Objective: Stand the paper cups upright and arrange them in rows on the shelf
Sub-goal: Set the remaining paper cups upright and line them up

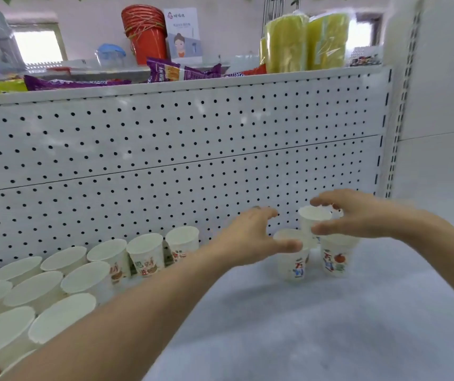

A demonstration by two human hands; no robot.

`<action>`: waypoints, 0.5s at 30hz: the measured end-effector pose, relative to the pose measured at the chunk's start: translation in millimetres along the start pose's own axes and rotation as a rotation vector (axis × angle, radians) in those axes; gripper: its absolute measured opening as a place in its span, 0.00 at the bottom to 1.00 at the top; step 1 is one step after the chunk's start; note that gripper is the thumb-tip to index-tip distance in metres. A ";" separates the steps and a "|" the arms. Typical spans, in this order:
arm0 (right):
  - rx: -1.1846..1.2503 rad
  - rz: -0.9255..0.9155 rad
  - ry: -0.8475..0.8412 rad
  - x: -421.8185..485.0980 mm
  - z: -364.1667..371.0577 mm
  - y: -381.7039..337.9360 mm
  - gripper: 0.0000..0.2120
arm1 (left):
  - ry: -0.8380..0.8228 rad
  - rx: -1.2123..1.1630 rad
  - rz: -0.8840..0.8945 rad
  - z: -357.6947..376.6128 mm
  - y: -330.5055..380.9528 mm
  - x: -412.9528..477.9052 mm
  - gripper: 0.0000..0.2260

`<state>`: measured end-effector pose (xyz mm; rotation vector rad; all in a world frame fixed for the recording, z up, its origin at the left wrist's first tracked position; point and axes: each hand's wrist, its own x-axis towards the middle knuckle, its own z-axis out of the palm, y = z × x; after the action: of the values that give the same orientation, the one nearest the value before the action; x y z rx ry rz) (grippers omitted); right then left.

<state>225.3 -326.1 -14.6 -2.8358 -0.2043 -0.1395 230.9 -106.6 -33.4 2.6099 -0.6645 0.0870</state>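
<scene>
Several white paper cups (55, 295) with printed sides stand upright in rows on the left part of the shelf (275, 331), against the pegboard. Two more cups stand upright at the right: one (294, 266) under my left thumb, the other (335, 261) beside it. My right hand (363, 215) reaches in from the right and grips a third cup (312, 217) between fingers and thumb, lifted just above and behind those two. My left hand (250, 239) is spread wide, with its thumb across the front rim of the nearer standing cup.
A white pegboard (165, 149) backs the shelf and a white upright panel (437, 105) closes its right end. Snack bags (181, 71), red buckets (146, 34) and yellow wrapped rolls (305, 42) sit on the level above. Bare shelf surface lies between the rows and the right-hand cups.
</scene>
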 end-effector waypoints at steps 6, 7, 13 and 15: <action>0.064 0.179 -0.017 -11.7 15.7 17.2 0.42 | -0.016 0.017 -0.069 26.0 25.8 23.5 0.37; 0.081 0.183 0.005 -11.8 19.8 18.4 0.41 | -0.011 0.013 -0.070 26.1 26.6 23.1 0.35; 0.103 0.074 0.083 -17.0 33.4 -17.0 0.36 | -0.022 0.086 -0.074 -2.3 1.2 -12.6 0.33; 0.181 -0.041 0.070 -16.1 41.2 -45.7 0.35 | 0.002 0.126 -0.120 -23.4 -22.0 -35.5 0.32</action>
<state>205.5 -272.7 -42.8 -2.6427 -0.2469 -0.2179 211.0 -63.6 -27.1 2.7635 -0.5159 0.0979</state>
